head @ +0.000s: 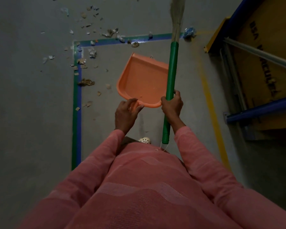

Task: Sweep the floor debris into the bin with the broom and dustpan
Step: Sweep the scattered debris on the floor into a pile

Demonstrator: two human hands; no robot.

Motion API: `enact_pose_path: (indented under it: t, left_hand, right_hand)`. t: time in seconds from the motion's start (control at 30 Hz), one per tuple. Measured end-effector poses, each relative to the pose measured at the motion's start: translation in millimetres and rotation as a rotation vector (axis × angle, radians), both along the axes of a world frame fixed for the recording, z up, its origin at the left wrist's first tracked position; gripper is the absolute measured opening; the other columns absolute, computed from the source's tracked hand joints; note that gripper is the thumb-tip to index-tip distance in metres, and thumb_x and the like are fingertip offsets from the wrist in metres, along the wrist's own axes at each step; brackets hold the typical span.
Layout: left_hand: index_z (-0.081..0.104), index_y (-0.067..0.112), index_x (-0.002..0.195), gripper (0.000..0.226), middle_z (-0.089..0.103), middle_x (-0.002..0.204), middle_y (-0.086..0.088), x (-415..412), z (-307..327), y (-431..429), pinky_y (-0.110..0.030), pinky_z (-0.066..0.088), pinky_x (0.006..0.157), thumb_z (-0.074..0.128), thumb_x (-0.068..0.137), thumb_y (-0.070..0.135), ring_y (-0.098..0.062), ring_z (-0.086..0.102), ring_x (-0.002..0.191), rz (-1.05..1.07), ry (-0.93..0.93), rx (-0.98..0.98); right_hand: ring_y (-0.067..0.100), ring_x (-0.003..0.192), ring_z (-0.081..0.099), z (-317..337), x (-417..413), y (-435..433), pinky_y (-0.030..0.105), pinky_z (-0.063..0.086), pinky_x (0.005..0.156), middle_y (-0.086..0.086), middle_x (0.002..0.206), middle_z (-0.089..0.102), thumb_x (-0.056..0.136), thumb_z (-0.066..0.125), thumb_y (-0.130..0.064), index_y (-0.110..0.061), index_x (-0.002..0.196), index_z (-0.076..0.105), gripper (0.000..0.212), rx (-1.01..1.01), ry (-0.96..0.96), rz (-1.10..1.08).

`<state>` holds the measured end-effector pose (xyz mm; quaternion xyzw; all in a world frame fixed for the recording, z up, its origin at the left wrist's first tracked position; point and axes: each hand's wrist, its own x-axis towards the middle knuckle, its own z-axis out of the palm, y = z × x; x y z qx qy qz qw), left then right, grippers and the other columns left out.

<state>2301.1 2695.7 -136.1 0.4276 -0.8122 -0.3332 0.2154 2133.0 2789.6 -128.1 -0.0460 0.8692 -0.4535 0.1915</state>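
Dim, soft-focused view; wide-angle bending at edges, no glare.

Cut off by the top edge: broom bristles. Hidden behind the broom handle: right rim of the dustpan. Covered by the left hand: near corner of that rim. Mostly under pink clothing: perforated shoe. Blurred beyond reading: cardboard lettering.

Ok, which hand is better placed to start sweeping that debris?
Right. The right hand grips the broom by its green handle, bristles ahead near the debris; the left hand holds the dustpan by its rim.
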Motion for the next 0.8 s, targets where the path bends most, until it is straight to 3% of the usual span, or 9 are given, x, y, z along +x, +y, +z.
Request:
enact_pose_path:
  t: [0.2,0.3,0.4,0.5,0.6,0.7,0.8]
  left_hand:
    - [0.075,0.034,0.098,0.047,0.063,0.088,0.008,11,19,-8,-0.039,0.052,0.071,0.075,0.072,0.072,-0.008,0.064,0.071,0.188,0.026,-0.116]
    - [0.074,0.034,0.103,0.047,0.065,0.092,0.004,8,29,-13,-0.039,0.044,0.075,0.071,0.076,0.072,-0.017,0.061,0.088,0.153,-0.065,-0.349]
    - [0.072,0.032,0.111,0.046,0.065,0.092,-0.002,-12,38,-16,-0.040,0.042,0.076,0.065,0.082,0.067,-0.026,0.060,0.091,0.005,-0.167,-0.411]
    - [0.062,0.032,0.129,0.061,0.064,0.108,-0.012,-35,36,-16,-0.048,0.043,0.085,0.055,0.084,0.073,-0.035,0.058,0.102,-0.113,-0.437,-0.387]
    - [0.039,0.037,0.148,0.078,0.054,0.125,-0.019,-39,22,-15,-0.053,0.046,0.090,0.052,0.082,0.079,-0.039,0.057,0.110,-0.245,-0.639,-0.251]
    - [0.030,0.035,0.154,0.079,0.055,0.116,-0.019,-32,13,-14,-0.045,0.052,0.076,0.057,0.087,0.070,-0.041,0.063,0.092,-0.315,-0.591,-0.170]
    - [0.037,0.033,0.151,0.070,0.059,0.113,-0.017,-32,13,-14,-0.043,0.051,0.070,0.056,0.092,0.064,-0.040,0.065,0.086,-0.301,-0.575,-0.249]
  right_hand:
    - [0.032,0.086,0.069,-13,-8,0,0.050,0.061,0.073,0.005,0.100,0.068,0.072,0.064,-0.034,-0.025,0.124,0.053,0.054,0.019,-0.009,-0.056]
    - [0.032,0.083,0.070,-20,-14,2,0.051,0.061,0.071,0.006,0.099,0.068,0.071,0.063,-0.037,-0.026,0.122,0.053,0.054,0.022,-0.021,-0.083]
    - [0.033,0.081,0.071,-25,-17,2,0.052,0.061,0.069,0.007,0.098,0.069,0.070,0.064,-0.036,-0.026,0.120,0.053,0.052,0.015,-0.030,-0.107]
    - [0.033,0.080,0.071,-28,-18,2,0.053,0.061,0.069,0.008,0.099,0.070,0.069,0.064,-0.037,-0.025,0.118,0.054,0.051,0.008,-0.020,-0.123]
    - [0.033,0.081,0.071,-27,-19,1,0.052,0.062,0.069,0.007,0.100,0.069,0.070,0.064,-0.036,-0.024,0.118,0.054,0.051,0.003,-0.017,-0.126]
    - [0.033,0.082,0.071,-24,-21,1,0.052,0.062,0.069,0.007,0.102,0.068,0.072,0.065,-0.035,-0.023,0.121,0.053,0.052,-0.002,-0.027,-0.124]
    - [0.032,0.080,0.071,-22,-20,1,0.052,0.062,0.068,0.008,0.102,0.068,0.074,0.066,-0.033,-0.022,0.122,0.053,0.050,-0.015,-0.026,-0.115]
